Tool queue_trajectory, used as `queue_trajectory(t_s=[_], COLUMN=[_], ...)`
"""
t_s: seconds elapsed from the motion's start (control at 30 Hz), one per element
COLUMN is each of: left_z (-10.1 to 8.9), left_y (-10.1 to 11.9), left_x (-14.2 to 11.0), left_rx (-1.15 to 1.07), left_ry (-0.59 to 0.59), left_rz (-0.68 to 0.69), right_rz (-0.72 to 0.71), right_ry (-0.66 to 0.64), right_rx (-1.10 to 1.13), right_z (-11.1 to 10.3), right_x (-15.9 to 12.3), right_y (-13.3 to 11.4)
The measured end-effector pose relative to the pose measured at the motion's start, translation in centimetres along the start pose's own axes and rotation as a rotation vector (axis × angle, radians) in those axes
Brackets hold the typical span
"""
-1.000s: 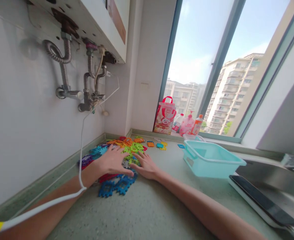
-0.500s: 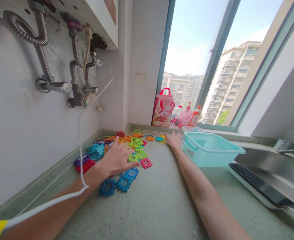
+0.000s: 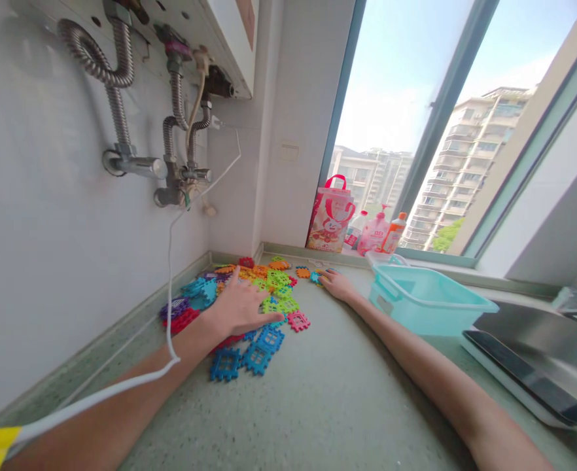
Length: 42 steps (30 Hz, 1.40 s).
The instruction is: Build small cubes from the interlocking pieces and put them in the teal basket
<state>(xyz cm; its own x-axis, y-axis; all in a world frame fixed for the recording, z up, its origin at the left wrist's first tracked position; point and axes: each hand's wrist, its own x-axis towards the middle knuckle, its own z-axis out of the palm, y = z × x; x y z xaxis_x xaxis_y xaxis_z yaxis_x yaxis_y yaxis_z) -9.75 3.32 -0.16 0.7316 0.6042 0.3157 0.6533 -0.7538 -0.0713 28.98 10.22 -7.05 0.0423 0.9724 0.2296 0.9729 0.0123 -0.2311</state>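
Note:
Interlocking plastic building pieces with window-like openings lie in a loose heap on the counter. My left hand is open over the heap, palm down with the thumb spread right. Around it are lime-green pieces, turquoise pieces and a pink piece. Closer to me lie joined blue pieces. Farther back, my right hand lies low, fingers reaching left over a small blue piece and partly covering it. An orange piece sits just left of those fingertips.
A light turquoise bin stands right of my right forearm, beside the sink. A black-topped white slab lies at the sink's edge. A white cable hangs across my left forearm. Bottles and a bag line the windowsill.
My right hand has moved left, away from the bin, and come down onto the small pieces at the back. My left hand stays spread over the heap. The view has shifted slightly left.

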Motion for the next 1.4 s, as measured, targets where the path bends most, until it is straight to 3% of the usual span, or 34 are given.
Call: queue_trajectory(t_s=[0.13, 0.27, 0.37, 0.5, 0.57, 0.73, 0.9, 1.17, 1.4], left_z=[0.1, 0.3, 0.5, 0.3, 0.1, 0.4, 1.7, 1.7, 0.3], left_y=[0.0, 0.2, 0.4, 0.7, 1.2, 3.7, 4.5, 3.4, 3.6], left_x=[0.1, 0.2, 0.2, 0.1, -0.1, -1.1, -1.7, -1.3, -1.2], left_rx=[0.020, 0.026, 0.033, 0.027, -0.034, -0.251, -0.319, -0.318, -0.184], left_ry=[-0.015, 0.012, 0.020, -0.009, -0.025, -0.089, -0.214, -0.256, -0.225], left_rz=[0.008, 0.031, 0.059, 0.076, 0.145, 0.399, 0.373, 0.264, 0.226], right_rz=[-0.173, -0.381, -0.399, -0.205, -0.150, -0.151, -0.253, -0.368, -0.310], right_ry=[-0.030, -0.061, -0.033, 0.172, 0.190, 0.086, -0.038, -0.147, -0.210], right_rx=[0.043, 0.225, 0.397, 0.491, 0.427, 0.359, 0.339, 0.357, 0.486], right_z=[1.2, 2.1, 2.3, 2.7, 3.4, 5.5, 6.6, 5.6, 4.3], right_x=[-2.0, -4.6, -4.8, -0.6, 2.7, 10.1, 13.3, 10.0, 6.6], right_y=[-3.3, -6.8, -7.6, -5.9, -5.2, -6.2, -8.0, -9.7, -12.6])
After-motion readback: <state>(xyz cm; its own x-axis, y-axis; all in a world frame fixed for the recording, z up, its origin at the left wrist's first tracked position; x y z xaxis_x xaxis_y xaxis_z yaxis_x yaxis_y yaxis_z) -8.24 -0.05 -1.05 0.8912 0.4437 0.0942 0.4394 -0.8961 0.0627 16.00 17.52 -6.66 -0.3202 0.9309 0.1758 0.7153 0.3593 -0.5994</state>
